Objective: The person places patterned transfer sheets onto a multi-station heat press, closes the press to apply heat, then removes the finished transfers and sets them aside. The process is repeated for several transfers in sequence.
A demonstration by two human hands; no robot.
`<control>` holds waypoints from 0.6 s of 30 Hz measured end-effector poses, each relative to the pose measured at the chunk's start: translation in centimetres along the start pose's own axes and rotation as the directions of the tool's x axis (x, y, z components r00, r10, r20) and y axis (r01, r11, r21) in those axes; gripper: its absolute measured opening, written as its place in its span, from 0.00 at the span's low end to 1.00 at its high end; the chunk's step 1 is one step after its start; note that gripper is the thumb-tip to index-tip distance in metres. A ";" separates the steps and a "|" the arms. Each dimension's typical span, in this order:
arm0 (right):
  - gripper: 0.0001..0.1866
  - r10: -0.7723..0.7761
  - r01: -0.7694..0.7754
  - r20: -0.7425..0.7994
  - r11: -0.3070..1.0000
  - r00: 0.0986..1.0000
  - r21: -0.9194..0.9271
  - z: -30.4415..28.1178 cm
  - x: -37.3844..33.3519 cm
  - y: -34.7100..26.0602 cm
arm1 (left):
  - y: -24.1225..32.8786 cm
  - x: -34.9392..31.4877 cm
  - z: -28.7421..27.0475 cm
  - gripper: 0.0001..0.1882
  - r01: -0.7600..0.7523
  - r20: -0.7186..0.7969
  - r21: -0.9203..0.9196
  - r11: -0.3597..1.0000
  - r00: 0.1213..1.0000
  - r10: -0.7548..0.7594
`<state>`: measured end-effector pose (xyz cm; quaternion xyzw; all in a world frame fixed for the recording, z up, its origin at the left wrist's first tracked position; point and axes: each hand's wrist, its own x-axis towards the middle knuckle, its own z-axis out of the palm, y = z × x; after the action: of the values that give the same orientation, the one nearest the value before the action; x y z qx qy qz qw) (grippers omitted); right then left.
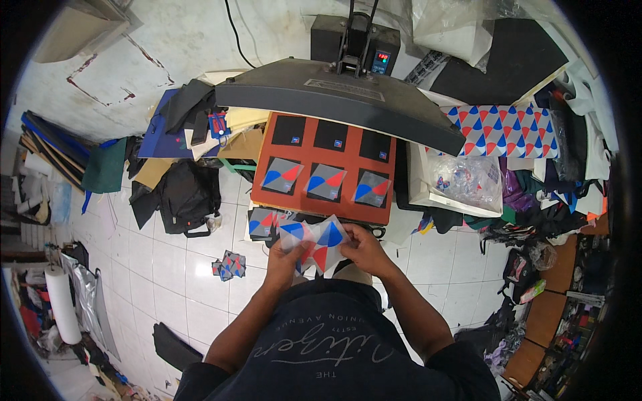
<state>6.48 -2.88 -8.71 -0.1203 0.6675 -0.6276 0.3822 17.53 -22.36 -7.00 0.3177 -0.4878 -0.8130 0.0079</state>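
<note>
Just in front of my body, I hold translucent film pieces printed with blue and red triangles (pixel 329 235). My left hand (pixel 286 262) is closed on their left side, and my right hand (pixel 366 251) pinches the right side. Beyond them is an open heat press, its dark upper plate (pixel 334 90) raised over an orange-red pad (pixel 348 213). Black squares (pixel 288 128) with small emblems form the pad's back row. Along the front row, similar squares carry printed films (pixel 326 182). Another film-covered square (pixel 261 224) lies left of my hands, below the pad's front edge.
A small pile of printed pieces (pixel 232 265) lies on the tiled floor at left, near a black backpack (pixel 189 197). Right of the press stands a white box (pixel 455 200) containing clear plastic, with a patterned sheet (pixel 508 130) behind it. Fabric scraps crowd the right side.
</note>
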 end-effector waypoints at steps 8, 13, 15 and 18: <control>0.13 0.102 -0.103 -0.063 0.995 0.993 -0.004 -2.0 -0.2 -0.9 | 0.2 -0.2 -0.8 0.11 0.017 -0.038 0.000 1.000 0.999 -0.017; 0.15 0.076 -0.057 0.108 0.984 0.991 -0.170 -1.8 0.4 -0.7 | -0.1 -0.3 -1.2 0.11 0.039 0.046 0.041 0.998 0.998 -0.041; 0.15 0.052 -0.021 0.120 0.969 0.991 -0.245 -1.5 0.8 -0.7 | 0.5 -0.4 -0.8 0.10 0.030 0.064 0.126 0.992 0.997 -0.038; 0.16 -0.017 0.039 0.088 0.968 0.996 -0.246 -0.5 1.3 -1.7 | 0.4 -0.3 -0.8 0.12 -0.024 0.105 0.220 0.975 0.994 0.000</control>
<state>4.75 -3.61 -7.66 -0.2031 0.7220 -0.5390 0.3833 18.08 -23.05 -6.78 0.2707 -0.5769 -0.7692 -0.0481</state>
